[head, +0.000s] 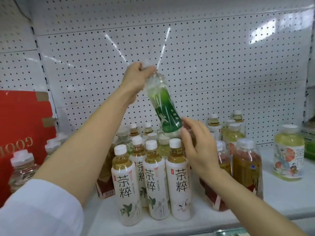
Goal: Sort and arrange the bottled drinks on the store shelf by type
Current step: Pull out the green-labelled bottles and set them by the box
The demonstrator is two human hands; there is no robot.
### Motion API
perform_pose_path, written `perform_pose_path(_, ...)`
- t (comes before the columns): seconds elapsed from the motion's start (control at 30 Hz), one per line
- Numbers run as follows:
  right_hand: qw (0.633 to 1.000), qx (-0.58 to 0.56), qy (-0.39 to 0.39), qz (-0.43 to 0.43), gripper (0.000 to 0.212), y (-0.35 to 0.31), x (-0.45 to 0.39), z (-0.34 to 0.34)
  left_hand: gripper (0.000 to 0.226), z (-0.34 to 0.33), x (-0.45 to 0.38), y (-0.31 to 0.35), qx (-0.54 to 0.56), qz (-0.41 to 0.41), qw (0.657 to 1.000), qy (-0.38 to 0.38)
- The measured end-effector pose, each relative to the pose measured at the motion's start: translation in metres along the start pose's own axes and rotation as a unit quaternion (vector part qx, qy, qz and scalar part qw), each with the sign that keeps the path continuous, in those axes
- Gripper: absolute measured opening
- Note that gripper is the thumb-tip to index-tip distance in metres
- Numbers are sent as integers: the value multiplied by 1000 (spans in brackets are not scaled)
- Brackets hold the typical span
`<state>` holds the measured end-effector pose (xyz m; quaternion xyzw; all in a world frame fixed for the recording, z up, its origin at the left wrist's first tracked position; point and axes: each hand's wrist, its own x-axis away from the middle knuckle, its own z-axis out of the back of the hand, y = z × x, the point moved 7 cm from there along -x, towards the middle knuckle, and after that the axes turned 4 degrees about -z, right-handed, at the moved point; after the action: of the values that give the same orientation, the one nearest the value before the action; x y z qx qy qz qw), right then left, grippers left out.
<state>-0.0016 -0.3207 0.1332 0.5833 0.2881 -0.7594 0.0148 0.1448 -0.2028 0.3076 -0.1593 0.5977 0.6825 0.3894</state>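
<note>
My left hand (137, 74) grips the cap end of a green-labelled clear bottle (164, 106) and holds it tilted in the air above the shelf. My right hand (198, 145) is open just below and to the right of the bottle's base, fingertips near it; whether they touch is unclear. Under the bottle stands a cluster of white-labelled tea bottles (154, 183) with white caps, three in the front row. Red-labelled tea bottles (247, 167) stand to the right of them.
A squat yellow-green bottle with a flowered label (289, 152) stands alone at the right. More pale bottles (234, 130) line the pegboard back wall (187, 57). A clear water bottle (21, 167) and a red carton (22, 123) are at the left. The white shelf (281, 198) has bare room at right.
</note>
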Motion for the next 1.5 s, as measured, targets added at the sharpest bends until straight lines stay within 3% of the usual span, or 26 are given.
perform_pose_path(0.1, 999, 48, -25, -6, 39, 6, -40, -14, 17, 30, -7, 14, 72, -69, 988, 120)
perform_pose_path(0.2, 981, 131, -131, -58, 34, 31, -74, -55, 24, 59, 0, 20, 73, -95, 976, 184)
perform_pose_path(0.4, 896, 245, -349, -122, 41, 88, -101, -137, 20, 103, 25, 9, 44, -116, 974, 192)
perform_pose_path(0.63, 871, 175, -393, -237, 47, 122, -97, -173, 27, 166, 65, 0, 19, -80, 970, 229)
perform_pose_path(0.77, 881, 153, -364, -260, 38, 128, -98, -180, 29, 195, 81, 20, -10, -102, 958, 268)
perform_pose_path(0.83, 898, 141, -315, -272, 23, 135, -104, -178, 33, 213, 88, 29, -35, -116, 949, 289)
perform_pose_path(0.93, 925, 92, -224, -293, 18, 132, -124, -164, 41, 240, 97, 36, -42, -135, 937, 320)
perform_pose_path(1.03, 948, 14, -142, -284, 40, 100, -154, -137, 44, 264, 107, 26, -53, -133, 930, 338)
perform_pose_path(1.1, 966, -44, -87, -240, 54, 70, -175, -116, 45, 269, 117, 14, -61, -112, 935, 332)
perform_pose_path(1.2, 976, -132, -6, -172, 54, 28, -206, -90, 25, 254, 138, 1, -43, -103, 943, 313)
perform_pose_path(1.37, 967, -224, 68, -98, 25, -54, -230, -49, 24, 228, 168, -50, -132, -44, 950, 278)
perform_pose_path(1.5, 976, -202, 65, -43, 16, -124, -214, -47, 25, 208, 182, -96, -178, 21, 962, 205)
